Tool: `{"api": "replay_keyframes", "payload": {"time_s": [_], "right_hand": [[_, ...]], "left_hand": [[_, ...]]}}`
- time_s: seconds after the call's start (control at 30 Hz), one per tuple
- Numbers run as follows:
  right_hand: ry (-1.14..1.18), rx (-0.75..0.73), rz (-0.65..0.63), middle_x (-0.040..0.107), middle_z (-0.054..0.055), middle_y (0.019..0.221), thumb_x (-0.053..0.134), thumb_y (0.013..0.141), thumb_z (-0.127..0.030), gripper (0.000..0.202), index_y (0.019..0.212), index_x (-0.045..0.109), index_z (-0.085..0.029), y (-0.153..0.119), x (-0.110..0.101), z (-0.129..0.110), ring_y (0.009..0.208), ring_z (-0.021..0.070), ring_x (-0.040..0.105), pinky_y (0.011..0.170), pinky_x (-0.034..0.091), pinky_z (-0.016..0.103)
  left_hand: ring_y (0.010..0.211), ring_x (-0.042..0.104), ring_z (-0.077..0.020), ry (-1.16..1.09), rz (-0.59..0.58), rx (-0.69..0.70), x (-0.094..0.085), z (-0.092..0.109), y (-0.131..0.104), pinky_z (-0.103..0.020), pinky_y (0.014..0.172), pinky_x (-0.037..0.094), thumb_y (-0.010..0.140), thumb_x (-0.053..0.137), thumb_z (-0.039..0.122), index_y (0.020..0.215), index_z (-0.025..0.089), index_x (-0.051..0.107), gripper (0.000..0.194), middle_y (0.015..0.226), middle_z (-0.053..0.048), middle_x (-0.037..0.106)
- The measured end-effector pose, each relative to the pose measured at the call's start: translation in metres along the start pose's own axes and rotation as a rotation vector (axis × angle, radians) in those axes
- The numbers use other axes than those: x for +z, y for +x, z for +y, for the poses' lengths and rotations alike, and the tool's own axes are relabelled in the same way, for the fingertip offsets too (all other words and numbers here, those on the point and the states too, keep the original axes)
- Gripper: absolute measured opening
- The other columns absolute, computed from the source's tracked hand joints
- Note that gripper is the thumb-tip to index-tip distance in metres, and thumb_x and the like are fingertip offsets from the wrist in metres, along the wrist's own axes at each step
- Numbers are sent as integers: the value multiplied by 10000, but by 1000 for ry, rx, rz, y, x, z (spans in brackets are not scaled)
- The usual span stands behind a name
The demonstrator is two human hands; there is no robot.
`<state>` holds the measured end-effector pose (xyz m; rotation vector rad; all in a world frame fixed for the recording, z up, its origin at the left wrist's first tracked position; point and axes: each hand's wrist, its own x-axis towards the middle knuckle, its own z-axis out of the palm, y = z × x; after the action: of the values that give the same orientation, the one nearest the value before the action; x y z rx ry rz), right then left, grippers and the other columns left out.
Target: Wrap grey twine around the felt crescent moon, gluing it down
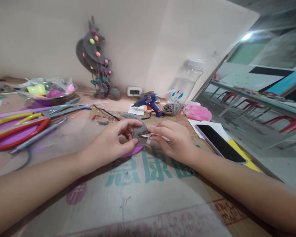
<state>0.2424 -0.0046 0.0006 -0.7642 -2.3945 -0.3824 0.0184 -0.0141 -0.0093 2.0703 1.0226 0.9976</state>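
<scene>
Fingers and thumb of my left hand (107, 141) are closed on the edge of a flat grey yarn-covered piece (139, 131) with a curved outline. My right hand (176, 141) pinches a small pointed metal tip (145, 135), which lies against the face of that piece; its exact kind is mostly hidden by the fingers. Under my left fingertips, a purple sheet piece (132, 151) pokes out. Both hands are just above a printed cardboard sheet (98, 210). Beyond them rests a blue glue gun (148, 101) with a small red light showing.
At left lie red-handled scissors (22, 140), yellow-handled scissors (12, 121) and a pen (39, 135). Behind are a bowl (61, 97), grey moon-shaped decoration (92, 49), small clock (134, 91), yarn ball (172, 108) and bottle (186, 82). A phone (220, 144) lies at right.
</scene>
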Motion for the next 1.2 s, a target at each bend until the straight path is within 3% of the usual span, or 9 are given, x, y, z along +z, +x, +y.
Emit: {"api": "replay_keyframes", "payload": {"time_s": [0.53,0.67,0.77,0.87,0.97,1.07,1.2], "right_hand": [[-25,-9,-15,611,39,709,509,884,-222,175,981,642,-164,1,0,0,651,150,520,584,363,277],[65,48,-16,642,45,785,528,877,-248,188,1026,619,-177,0,-1,-1,695,152,550,620,399,276],[214,191,-17,650,51,897,541,871,-278,252,1106,576,-194,-1,-2,-3,744,145,571,658,434,269],[393,425,5,638,45,907,564,846,-331,286,1101,558,-200,2,-2,-8,756,145,580,651,453,260],[598,647,-41,622,23,808,605,793,-364,262,979,595,-180,8,-1,-13,681,132,560,585,433,241],[715,815,-204,541,-17,617,579,794,-390,231,770,620,-164,12,0,-16,526,95,465,485,348,220],[843,903,-254,432,-48,537,570,790,-468,313,719,593,-165,11,2,-15,467,76,379,442,298,210]], "left_hand": [[753,544,-123,4,-5,11,1,1,-1,-240,664,477,797,551,211,1154,218,529,357,831,5,549],[748,545,-122,-16,-15,11,1,0,0,-246,667,473,795,549,201,1158,217,518,365,836,5,543],[743,552,-124,-44,-2,-8,1,0,0,-252,660,471,802,550,215,1169,210,504,370,843,1,540],[775,565,-135,-82,7,-28,1,1,1,-259,670,476,814,545,225,1164,206,501,353,863,-9,555],[813,574,-145,-124,4,-30,0,1,1,-273,701,482,832,534,240,1145,207,506,316,903,-22,578],[829,575,-152,-152,2,-37,0,0,1,-282,713,480,850,514,248,1122,202,507,275,915,-35,586],[759,585,-134,-312,-12,-75,1,-4,1,-259,648,475,876,471,248,1084,215,454,212,872,-25,584]]}}
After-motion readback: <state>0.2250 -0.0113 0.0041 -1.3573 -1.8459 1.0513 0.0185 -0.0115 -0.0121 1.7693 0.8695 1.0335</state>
